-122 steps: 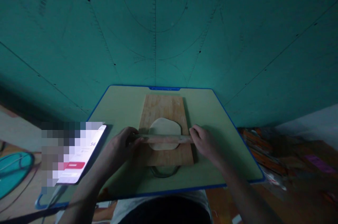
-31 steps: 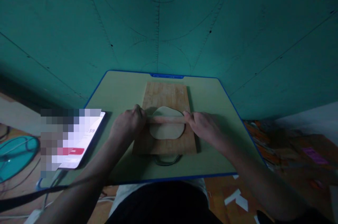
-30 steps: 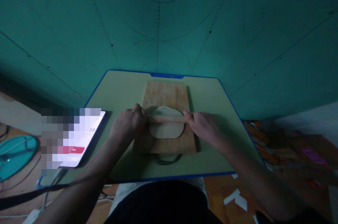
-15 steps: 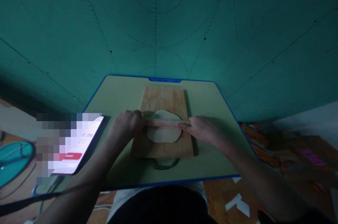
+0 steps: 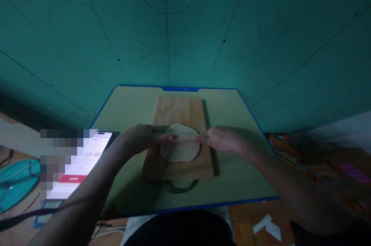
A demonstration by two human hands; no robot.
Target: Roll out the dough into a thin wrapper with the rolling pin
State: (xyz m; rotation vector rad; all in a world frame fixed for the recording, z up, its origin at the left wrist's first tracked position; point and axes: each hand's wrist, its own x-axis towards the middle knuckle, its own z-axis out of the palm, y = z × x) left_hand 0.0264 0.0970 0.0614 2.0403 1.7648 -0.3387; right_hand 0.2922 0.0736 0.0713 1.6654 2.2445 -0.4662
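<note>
dough sheet (image 5: 180, 153): pale, flat, rounded, on wooden board (image 5: 179, 110) | rolling pin (image 5: 185, 138): slim, pale, crosswise over dough sheet

I have the bare left forearm (image 5: 100, 176) and bare right forearm (image 5: 272, 174) slanting inward on my camera from the lower corners. My bare left hand (image 5: 139, 137) and bare right hand (image 5: 222, 138) sit about level, backs up, fingers curled under and mostly hidden. The left thumb (image 5: 165, 138) and right thumb (image 5: 202, 139) point toward each other, apart.
</note>
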